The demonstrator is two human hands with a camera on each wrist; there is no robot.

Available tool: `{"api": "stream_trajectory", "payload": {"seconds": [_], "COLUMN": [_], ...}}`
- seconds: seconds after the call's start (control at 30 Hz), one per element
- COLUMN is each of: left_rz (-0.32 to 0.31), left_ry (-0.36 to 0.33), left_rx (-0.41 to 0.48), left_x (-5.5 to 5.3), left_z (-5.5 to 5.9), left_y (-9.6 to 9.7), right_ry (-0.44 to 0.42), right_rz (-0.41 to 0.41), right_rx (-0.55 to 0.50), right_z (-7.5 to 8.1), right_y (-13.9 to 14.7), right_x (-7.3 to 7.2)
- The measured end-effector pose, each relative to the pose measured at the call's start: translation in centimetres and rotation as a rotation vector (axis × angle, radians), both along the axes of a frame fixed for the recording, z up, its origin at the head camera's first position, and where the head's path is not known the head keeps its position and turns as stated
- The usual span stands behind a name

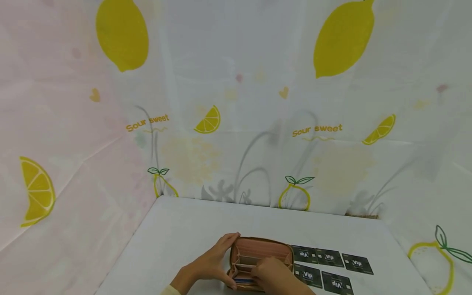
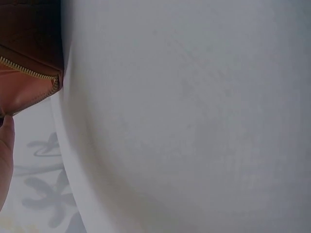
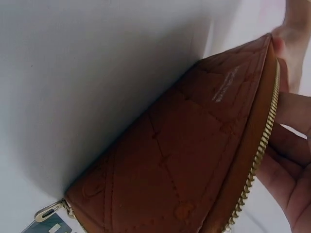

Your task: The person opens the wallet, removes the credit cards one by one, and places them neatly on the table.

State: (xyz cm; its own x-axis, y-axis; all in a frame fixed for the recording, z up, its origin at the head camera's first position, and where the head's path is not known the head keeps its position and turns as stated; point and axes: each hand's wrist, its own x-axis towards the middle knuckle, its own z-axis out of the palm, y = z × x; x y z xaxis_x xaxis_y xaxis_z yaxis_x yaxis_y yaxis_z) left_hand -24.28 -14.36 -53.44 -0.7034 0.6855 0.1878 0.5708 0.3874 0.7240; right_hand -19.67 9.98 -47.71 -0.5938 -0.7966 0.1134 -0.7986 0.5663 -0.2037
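Note:
A brown zip-around wallet (image 1: 263, 248) lies spread wide on the white table, its pinkish-brown lining and pockets showing. My left hand (image 1: 210, 262) grips its left side, fingers at the top corner and thumb at the lower edge. In the left wrist view a fingertip meets the zipped edge of the wallet (image 2: 29, 36). My right hand (image 1: 274, 276) has bent fingers inside the lower pockets; their tips are hidden. Beside it, a blue-edged card (image 1: 243, 281) sits in a slot. The right wrist view shows the wallet's quilted outside (image 3: 170, 145) and gold zip teeth (image 3: 260, 148).
Several black cards marked "Vip" (image 1: 330, 257) lie in two rows right of the wallet, the nearest close to its edge. A zip pull (image 3: 48, 209) hangs at one wallet corner. A lemon-print sheet (image 1: 236, 164) walls the white table (image 1: 177, 221) at the back and sides.

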Motion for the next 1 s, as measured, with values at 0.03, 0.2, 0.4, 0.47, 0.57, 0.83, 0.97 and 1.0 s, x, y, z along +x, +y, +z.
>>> {"api": "stream_trajectory", "payload": {"seconds": [0.03, 0.2, 0.4, 0.47, 0.57, 0.83, 0.97, 1.0], "left_rz": [-0.001, -0.010, -0.002, 0.002, 0.004, 0.007, 0.028, 0.033], "left_ry": [0.002, 0.021, 0.028, 0.025, 0.018, -0.008, -0.019, -0.019], "left_rx": [0.002, 0.001, -0.002, -0.003, -0.005, -0.019, -0.039, -0.040], "left_x": [0.0, 0.0, -0.1, -0.1, -0.1, -0.1, -0.2, -0.2], "left_z": [0.0, -0.1, 0.0, 0.0, 0.0, 0.1, 0.1, 0.1], "left_y": [0.0, 0.1, 0.1, 0.1, 0.2, 0.4, 0.3, 0.3], "right_ry": [0.018, 0.019, -0.037, -0.009, 0.087, 0.251, 0.301, 0.312], "right_rz": [-0.009, -0.023, -0.060, -0.050, -0.019, -0.045, -0.027, -0.014], "right_rx": [0.025, 0.091, 0.112, 0.117, 0.128, 0.252, 0.197, 0.168], "right_z": [0.0, -0.6, -0.5, -0.5, -0.5, -1.2, -1.7, -1.8], "right_y": [-0.1, -0.6, -1.0, -1.2, -1.6, -1.9, -1.7, -1.6], "right_x": [0.1, 0.5, 0.6, 0.7, 0.9, 1.5, 1.6, 1.5]}}
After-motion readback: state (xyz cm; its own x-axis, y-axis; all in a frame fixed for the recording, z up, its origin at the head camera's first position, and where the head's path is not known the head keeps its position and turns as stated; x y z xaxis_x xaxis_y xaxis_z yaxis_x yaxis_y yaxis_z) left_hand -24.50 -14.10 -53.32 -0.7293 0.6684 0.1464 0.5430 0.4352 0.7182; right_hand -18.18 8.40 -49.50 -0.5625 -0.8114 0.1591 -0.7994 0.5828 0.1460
